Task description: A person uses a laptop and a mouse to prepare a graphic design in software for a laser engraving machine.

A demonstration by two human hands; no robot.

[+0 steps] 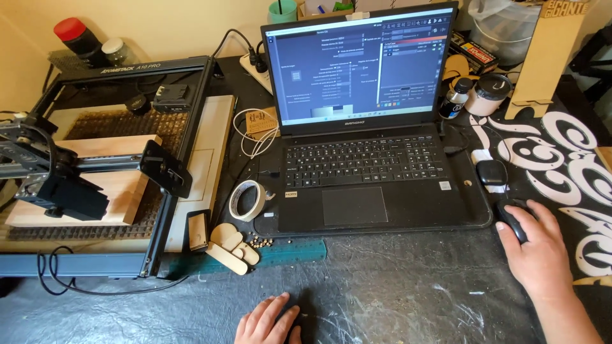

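Note:
My right hand (537, 250) rests over a black computer mouse (512, 218) to the right of an open black laptop (366, 169). The laptop screen (360, 60) shows a dark program window with panels. My left hand (268, 322) lies on the dark worktop at the bottom edge, fingers curled and apart, holding nothing. A roll of pale tape (247, 200) sits just left of the laptop's front corner.
A laser engraver frame (191, 130) with a pale wood board (111, 185) on its bed fills the left. Small wooden cut-outs (231, 247) and a green ruler (290, 250) lie before it. Jars (488, 94), a small black case (491, 172) and a wooden stand (551, 51) sit right.

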